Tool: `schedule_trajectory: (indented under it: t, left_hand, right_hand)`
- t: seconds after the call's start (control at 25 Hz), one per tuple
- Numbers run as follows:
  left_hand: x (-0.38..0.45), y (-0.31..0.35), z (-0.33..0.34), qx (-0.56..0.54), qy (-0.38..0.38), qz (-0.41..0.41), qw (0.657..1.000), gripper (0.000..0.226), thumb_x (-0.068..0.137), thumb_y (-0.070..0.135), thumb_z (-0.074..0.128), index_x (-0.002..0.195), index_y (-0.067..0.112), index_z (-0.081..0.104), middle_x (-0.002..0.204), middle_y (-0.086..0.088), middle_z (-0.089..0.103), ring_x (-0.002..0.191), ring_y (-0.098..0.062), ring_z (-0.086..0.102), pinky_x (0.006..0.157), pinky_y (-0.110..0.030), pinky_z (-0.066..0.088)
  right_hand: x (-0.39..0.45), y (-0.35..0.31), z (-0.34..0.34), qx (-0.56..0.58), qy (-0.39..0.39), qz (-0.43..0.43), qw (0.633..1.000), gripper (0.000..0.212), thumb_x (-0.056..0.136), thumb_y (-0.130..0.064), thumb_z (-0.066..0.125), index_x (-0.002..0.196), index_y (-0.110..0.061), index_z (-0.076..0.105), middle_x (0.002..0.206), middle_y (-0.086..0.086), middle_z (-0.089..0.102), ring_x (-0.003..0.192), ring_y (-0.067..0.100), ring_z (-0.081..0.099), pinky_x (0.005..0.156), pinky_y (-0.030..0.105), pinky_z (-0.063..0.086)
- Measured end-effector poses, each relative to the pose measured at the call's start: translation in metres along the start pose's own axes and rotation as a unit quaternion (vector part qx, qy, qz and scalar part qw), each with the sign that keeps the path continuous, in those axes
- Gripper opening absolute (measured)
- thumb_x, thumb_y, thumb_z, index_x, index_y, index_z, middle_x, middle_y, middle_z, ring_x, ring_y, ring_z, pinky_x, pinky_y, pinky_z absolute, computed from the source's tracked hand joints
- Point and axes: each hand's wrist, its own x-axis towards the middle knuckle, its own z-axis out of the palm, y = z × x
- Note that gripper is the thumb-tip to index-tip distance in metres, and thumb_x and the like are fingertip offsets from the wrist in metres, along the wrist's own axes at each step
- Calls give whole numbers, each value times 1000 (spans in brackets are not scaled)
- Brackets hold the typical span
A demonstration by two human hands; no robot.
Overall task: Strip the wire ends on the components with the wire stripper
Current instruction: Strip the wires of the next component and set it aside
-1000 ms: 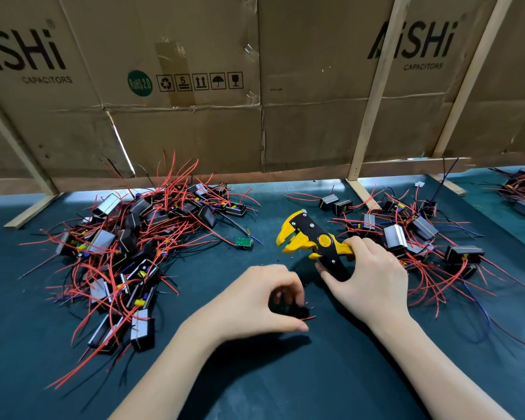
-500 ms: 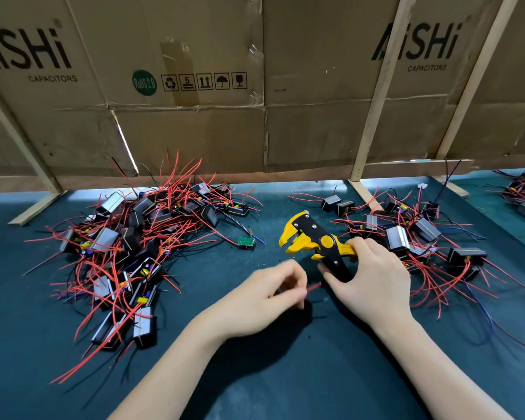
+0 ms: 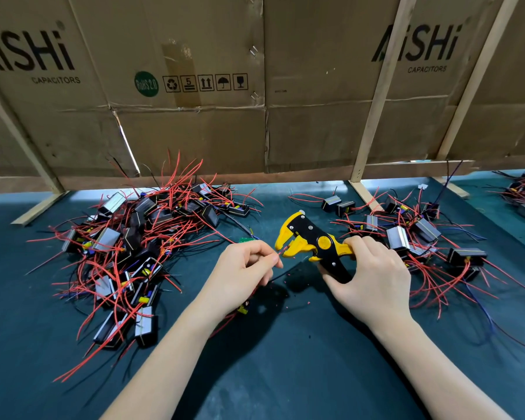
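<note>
While feeding a red wire end (image 3: pixel 281 253) toward the stripper's yellow mouth: left hand (image 3: pixel 243 268) at 9 o'clock of the tool, fingertips pinching the wire, its component (image 3: pixel 244 307) dangling mostly hidden beneath the palm. Right hand (image 3: pixel 370 277) at 4 o'clock of the wire stripper (image 3: pixel 309 241), curled round its handles, jaws apparently apart. Step in hand, likely: seating the tip. Next: push it fully between the jaws, then squeeze. Unstripped pile (image 3: pixel 134 247) at 9 o'clock, another heap (image 3: pixel 422 237) at 3.
</note>
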Motion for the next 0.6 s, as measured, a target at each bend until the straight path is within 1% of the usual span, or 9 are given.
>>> schedule_trajectory:
  t: [0.16, 0.24, 0.32, 0.36, 0.44, 0.52, 0.6]
  left_hand:
    - [0, 1, -2, -19, -8, 2, 1000, 22, 97, 11, 54, 80, 10, 67, 51, 2, 55, 56, -19, 43, 62, -29, 35]
    - [0, 3, -3, -31, -15, 6, 999, 22, 97, 7, 52, 82, 10, 67, 54, -6, 55, 55, -19, 41, 62, -27, 36]
    - [0, 4, -3, -37, -19, 11, 999, 24, 97, 3, 50, 82, 11, 68, 59, -14, 55, 53, -18, 41, 62, -24, 39]
    - [0, 4, -3, -36, -18, 11, 999, 25, 97, 2, 50, 82, 11, 68, 59, -14, 55, 52, -16, 42, 61, -21, 40]
    - [0, 5, -3, -29, -15, 10, 999, 24, 97, 2, 50, 82, 8, 68, 54, -6, 53, 50, -12, 42, 61, -19, 40]
    - [1, 4, -3, -26, -16, 9, 1000, 21, 96, 2, 49, 84, 3, 67, 49, 0, 51, 49, -12, 41, 61, -20, 39]
    - [2, 4, -3, -27, -19, 10, 999, 21, 96, 1, 48, 84, 2, 65, 47, 2, 50, 49, -12, 41, 60, -21, 38]
  right_hand:
    - [0, -2, -1, -3, 4, 4, 1000, 48, 58, -46, 87, 85, -14, 64, 74, -2, 60, 67, 27, 59, 59, 31, 42]
    - [0, -3, -2, 2, 7, 6, 1000, 45, 60, -48, 82, 83, -14, 64, 72, -3, 60, 65, 27, 59, 57, 29, 40]
    - [2, -3, -3, 7, 12, 6, 1000, 43, 61, -51, 74, 81, -15, 64, 69, -3, 59, 63, 26, 59, 56, 27, 37]
    - [2, -4, -3, 9, 12, 6, 1000, 42, 61, -52, 73, 79, -15, 63, 68, -4, 59, 62, 26, 59, 56, 27, 36]
    - [2, -4, -3, 11, 11, 3, 1000, 41, 61, -51, 73, 77, -15, 63, 67, -4, 58, 61, 27, 59, 56, 26, 32]
    - [1, -3, -3, 9, 9, 2, 1000, 41, 60, -50, 77, 77, -15, 62, 66, -4, 57, 60, 27, 59, 57, 25, 30]
    - [1, -3, -2, 8, 7, 2, 1000, 42, 59, -47, 82, 77, -15, 62, 66, -4, 57, 60, 27, 59, 56, 25, 30]
